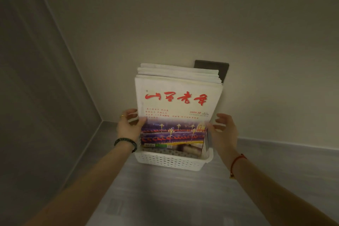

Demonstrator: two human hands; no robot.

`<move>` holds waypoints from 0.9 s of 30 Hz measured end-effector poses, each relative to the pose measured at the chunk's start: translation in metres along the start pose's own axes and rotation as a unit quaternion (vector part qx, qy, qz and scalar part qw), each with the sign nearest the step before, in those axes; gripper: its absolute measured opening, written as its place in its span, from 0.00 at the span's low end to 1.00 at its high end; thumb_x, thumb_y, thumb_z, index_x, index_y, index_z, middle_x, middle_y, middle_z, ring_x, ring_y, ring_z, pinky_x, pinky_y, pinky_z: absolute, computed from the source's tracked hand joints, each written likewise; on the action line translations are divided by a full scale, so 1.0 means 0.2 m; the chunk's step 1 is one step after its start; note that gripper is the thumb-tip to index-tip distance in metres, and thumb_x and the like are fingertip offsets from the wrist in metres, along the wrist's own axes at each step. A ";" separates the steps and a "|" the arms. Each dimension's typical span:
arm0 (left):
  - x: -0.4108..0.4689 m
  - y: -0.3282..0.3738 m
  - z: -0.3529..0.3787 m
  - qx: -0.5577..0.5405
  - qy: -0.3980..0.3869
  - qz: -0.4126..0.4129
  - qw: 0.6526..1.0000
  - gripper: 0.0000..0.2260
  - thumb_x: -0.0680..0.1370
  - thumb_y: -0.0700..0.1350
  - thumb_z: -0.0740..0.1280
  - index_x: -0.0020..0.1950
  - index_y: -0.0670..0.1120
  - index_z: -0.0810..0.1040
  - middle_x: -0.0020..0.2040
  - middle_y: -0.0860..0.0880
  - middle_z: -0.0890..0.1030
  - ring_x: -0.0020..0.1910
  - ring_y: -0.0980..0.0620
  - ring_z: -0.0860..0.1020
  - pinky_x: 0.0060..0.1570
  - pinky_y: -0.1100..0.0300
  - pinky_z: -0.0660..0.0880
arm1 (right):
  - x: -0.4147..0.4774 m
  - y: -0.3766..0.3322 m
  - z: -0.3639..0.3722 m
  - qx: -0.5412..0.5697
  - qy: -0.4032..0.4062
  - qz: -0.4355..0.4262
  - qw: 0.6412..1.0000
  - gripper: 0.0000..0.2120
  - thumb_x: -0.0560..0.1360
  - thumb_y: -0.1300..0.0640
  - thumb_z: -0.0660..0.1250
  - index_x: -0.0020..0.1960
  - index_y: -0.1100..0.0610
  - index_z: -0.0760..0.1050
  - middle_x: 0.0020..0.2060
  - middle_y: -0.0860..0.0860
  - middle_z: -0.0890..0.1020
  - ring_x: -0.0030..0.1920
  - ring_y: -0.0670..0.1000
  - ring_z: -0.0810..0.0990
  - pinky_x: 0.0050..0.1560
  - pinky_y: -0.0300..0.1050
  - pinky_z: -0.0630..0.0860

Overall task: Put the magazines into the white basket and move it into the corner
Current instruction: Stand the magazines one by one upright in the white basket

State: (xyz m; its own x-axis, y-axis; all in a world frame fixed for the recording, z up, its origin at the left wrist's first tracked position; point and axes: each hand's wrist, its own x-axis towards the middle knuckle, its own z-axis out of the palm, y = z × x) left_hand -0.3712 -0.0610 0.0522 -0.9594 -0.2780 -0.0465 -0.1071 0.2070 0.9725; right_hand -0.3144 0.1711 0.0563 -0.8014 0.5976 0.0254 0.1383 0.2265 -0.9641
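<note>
the corner [101,121] lies at about ten o'clock from the load, where the walls meet the floor [165,189]. the left hand [128,126] sits at nine o'clock of the magazines [176,97], thumb laid on the front cover and fingers curled round the stack's left edge, so it pinches that edge. the magazines stand on end in the white basket [170,160], long axis upright, tops leaning back toward the wall [183,24] at twelve o'clock, and most of their height is above the rim. the basket rests on the floor, its long side running nine to three, with a dark panel [218,68] on the wall behind it. the right hand [222,132] is at three o'clock, fingers loosely spread and holding nothing. whether its thumb touches the stack i cannot tell. the filling looks done to me, and a slide toward ten o'clock remains. the left hand is on the corner's side and would lead while the right pushes. the tall stack could tip.
</note>
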 end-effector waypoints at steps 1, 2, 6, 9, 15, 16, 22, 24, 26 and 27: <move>-0.01 0.00 0.01 0.016 -0.026 0.010 0.999 0.16 0.73 0.40 0.67 0.60 0.46 0.71 0.56 0.48 0.76 0.51 0.51 0.74 0.41 0.64 0.72 | 0.00 -0.01 0.02 0.000 -0.024 -0.010 1.000 0.20 0.71 0.62 0.68 0.62 0.57 0.68 0.52 0.50 0.74 0.51 0.50 0.75 0.45 0.39 0.73; -0.01 0.01 0.02 0.036 -0.050 0.019 0.998 0.16 0.75 0.41 0.64 0.63 0.45 0.70 0.59 0.48 0.76 0.53 0.51 0.73 0.44 0.62 0.72 | -0.01 -0.03 0.04 0.003 -0.059 -0.021 0.998 0.21 0.73 0.62 0.66 0.64 0.56 0.66 0.54 0.49 0.73 0.52 0.49 0.73 0.44 0.36 0.74; -0.03 0.05 0.04 0.081 -0.098 -0.001 0.992 0.15 0.78 0.42 0.58 0.64 0.43 0.68 0.62 0.42 0.76 0.59 0.43 0.74 0.50 0.54 0.71 | -0.01 -0.07 0.09 0.012 -0.142 -0.033 0.989 0.22 0.75 0.67 0.60 0.66 0.55 0.61 0.53 0.47 0.72 0.50 0.46 0.73 0.27 0.24 0.72; -0.08 0.07 0.04 0.077 -0.122 -0.017 0.989 0.17 0.78 0.44 0.59 0.66 0.43 0.66 0.63 0.42 0.75 0.61 0.42 0.74 0.50 0.53 0.71 | 0.00 -0.05 0.02 0.019 -0.218 -0.026 0.975 0.24 0.74 0.68 0.62 0.64 0.51 0.61 0.52 0.44 0.73 0.47 0.43 0.75 0.29 0.27 0.74; -0.35 0.07 0.10 0.033 -0.019 -0.028 0.999 0.19 0.77 0.39 0.61 0.67 0.41 0.66 0.64 0.41 0.74 0.59 0.43 0.74 0.61 0.51 0.70 | -0.02 0.17 -0.35 0.081 -0.200 0.069 0.974 0.32 0.72 0.72 0.64 0.71 0.54 0.58 0.71 0.58 0.62 0.65 0.57 0.68 0.56 0.48 0.71; -0.41 0.08 0.14 0.017 -0.022 -0.025 0.999 0.20 0.76 0.39 0.61 0.68 0.41 0.65 0.65 0.41 0.73 0.60 0.44 0.73 0.62 0.52 0.69 | -0.03 0.23 -0.45 0.078 -0.192 0.068 0.976 0.31 0.72 0.74 0.62 0.70 0.55 0.59 0.70 0.61 0.64 0.61 0.56 0.70 0.53 0.46 0.72; -0.90 0.08 0.55 -0.019 -0.208 -0.070 0.975 0.15 0.77 0.39 0.61 0.63 0.40 0.70 0.61 0.41 0.75 0.61 0.41 0.73 0.63 0.49 0.69 | -0.19 0.54 -1.18 0.020 -0.103 0.087 0.991 0.27 0.71 0.76 0.61 0.68 0.62 0.63 0.65 0.66 0.69 0.53 0.56 0.73 0.36 0.28 0.76; -1.08 0.08 0.74 -0.011 -0.282 -0.085 0.956 0.15 0.78 0.40 0.59 0.64 0.41 0.69 0.56 0.42 0.75 0.56 0.44 0.74 0.56 0.52 0.70 | -0.26 0.62 -1.46 0.003 -0.067 0.100 0.993 0.26 0.72 0.76 0.60 0.68 0.62 0.63 0.65 0.67 0.69 0.49 0.55 0.74 0.35 0.27 0.75; -1.26 0.07 0.94 0.006 -0.343 -0.093 0.935 0.15 0.78 0.41 0.58 0.65 0.42 0.69 0.54 0.44 0.73 0.54 0.47 0.73 0.51 0.54 0.71 | -0.34 0.71 -1.75 0.003 -0.031 0.116 0.993 0.26 0.72 0.76 0.59 0.68 0.63 0.62 0.64 0.67 0.69 0.46 0.51 0.76 0.36 0.27 0.75; -1.35 0.07 1.04 0.015 -0.369 -0.099 0.924 0.15 0.79 0.41 0.58 0.65 0.42 0.69 0.54 0.45 0.73 0.53 0.47 0.73 0.49 0.55 0.71 | -0.38 0.75 -1.89 0.004 -0.014 0.125 0.992 0.26 0.72 0.76 0.59 0.68 0.63 0.62 0.64 0.67 0.68 0.44 0.48 0.77 0.37 0.29 0.75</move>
State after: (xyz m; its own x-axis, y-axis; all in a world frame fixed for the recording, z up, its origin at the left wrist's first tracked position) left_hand -0.1671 0.2124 0.0316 -0.8356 0.4002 -0.3762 -0.2955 0.2497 0.9221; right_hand -0.0128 0.4508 0.0099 -0.7592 0.6120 -0.2216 0.3297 0.0680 -0.9416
